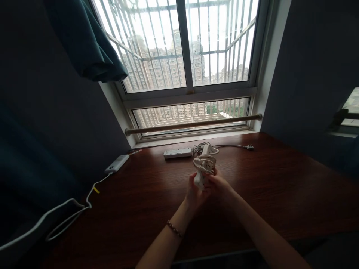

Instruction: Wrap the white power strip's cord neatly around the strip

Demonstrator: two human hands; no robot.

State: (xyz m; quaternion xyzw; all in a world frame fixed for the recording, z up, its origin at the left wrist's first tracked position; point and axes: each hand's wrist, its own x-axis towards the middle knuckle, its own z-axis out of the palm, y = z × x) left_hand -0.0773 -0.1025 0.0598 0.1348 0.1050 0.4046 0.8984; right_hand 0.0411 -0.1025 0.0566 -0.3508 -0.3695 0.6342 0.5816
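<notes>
A white power strip [199, 180] is held up over the wooden table, tilted with its far end pointing toward the window. Its white cord [204, 163] is wound in loops around its middle. My left hand [194, 191] grips the near end from the left, fingers closed. From the right, my right hand [218, 182] closes on the same strip near the cord loops; some of its fingers are hidden behind the strip. Just beyond lies a second white power strip [177, 153], with a coiled grey cord and a plug [249, 147] stretched out to the right.
The reddish-brown table [263, 175] reaches to the window sill. At its left edge lies a white power strip [117, 164], whose white cable [89, 200] runs off to the lower left. A horizontal rail [193, 124] crosses the window, and a blue curtain [92, 48] hangs upper left.
</notes>
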